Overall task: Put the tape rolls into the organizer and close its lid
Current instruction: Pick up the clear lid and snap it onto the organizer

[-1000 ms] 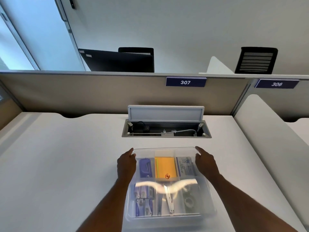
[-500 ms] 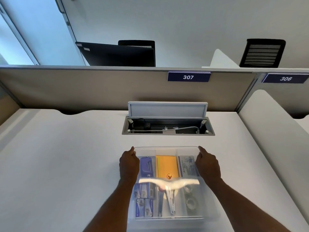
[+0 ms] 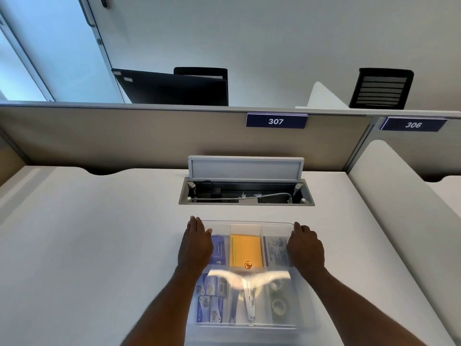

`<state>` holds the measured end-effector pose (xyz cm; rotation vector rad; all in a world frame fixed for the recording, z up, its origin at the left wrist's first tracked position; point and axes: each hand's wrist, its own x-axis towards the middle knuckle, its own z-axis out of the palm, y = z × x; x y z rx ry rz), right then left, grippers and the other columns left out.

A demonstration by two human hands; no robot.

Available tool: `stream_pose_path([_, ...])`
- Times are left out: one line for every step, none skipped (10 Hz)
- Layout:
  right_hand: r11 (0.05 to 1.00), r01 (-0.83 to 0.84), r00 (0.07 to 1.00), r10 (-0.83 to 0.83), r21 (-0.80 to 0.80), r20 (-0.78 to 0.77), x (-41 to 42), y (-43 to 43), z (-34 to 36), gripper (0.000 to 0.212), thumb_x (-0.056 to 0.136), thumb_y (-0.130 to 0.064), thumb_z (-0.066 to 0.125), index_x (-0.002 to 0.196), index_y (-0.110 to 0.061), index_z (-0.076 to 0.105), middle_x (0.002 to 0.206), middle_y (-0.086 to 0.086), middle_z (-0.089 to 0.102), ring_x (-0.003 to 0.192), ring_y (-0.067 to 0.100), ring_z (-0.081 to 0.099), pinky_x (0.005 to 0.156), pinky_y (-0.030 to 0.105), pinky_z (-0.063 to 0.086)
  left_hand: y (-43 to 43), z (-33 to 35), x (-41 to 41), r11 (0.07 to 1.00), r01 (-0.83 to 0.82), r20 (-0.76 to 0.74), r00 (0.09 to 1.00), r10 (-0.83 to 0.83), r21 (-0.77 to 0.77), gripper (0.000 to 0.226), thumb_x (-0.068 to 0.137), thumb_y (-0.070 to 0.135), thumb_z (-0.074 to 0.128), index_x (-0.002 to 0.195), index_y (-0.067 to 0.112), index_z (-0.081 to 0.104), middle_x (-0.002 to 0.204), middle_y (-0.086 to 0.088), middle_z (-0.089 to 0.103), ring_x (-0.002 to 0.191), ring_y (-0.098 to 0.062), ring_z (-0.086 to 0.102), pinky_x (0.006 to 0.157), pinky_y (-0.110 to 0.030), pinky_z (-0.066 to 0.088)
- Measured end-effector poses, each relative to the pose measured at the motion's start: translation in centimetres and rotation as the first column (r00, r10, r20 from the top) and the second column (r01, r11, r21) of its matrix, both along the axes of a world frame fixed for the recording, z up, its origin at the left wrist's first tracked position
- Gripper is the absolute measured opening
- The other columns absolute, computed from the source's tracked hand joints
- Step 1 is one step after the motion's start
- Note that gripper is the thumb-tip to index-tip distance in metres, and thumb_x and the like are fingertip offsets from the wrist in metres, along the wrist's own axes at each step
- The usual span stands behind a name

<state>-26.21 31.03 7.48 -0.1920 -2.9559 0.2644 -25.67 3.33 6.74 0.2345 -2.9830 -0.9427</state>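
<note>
One white desk (image 3: pixel 99 245) carries the clear organizer (image 3: pixel 249 330), its lid (image 3: pixel 247 224) down over the compartments. Left hand (image 3: pixel 195 245) and right hand (image 3: pixel 305 247) lie flat on the lid's far corners, fingers extended, gripping nothing. Two tape rolls (image 3: pixel 279 299) sit in the near-right compartment

White desk (image 3: pixel 87 245), open cable tray (image 3: pixel 245 193), beige partition (image 3: pixel 124 138), two black chairs, window (image 3: pixel 37 46) at left.
</note>
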Motion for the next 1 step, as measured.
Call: stream_pose_path([0.992,-0.067,0.997,0.069,0.108,-0.020,-0.39,-0.40,0.69,0.033,0.094,-0.022,0.046,0.116,-0.001,0.056,0.106,0.016,0.065,0.095,0.032,0.062,0.076,0.041,0.053,0.21,1.08,0.16,1.000,-0.011,-0.044,0.999,0.010,-0.024,0.060,0.102,0.032,0.033,0.147,0.002,0.010,0.158,-0.017,0.008,0.146,-0.029,0.009,0.116,-0.036,0.014])
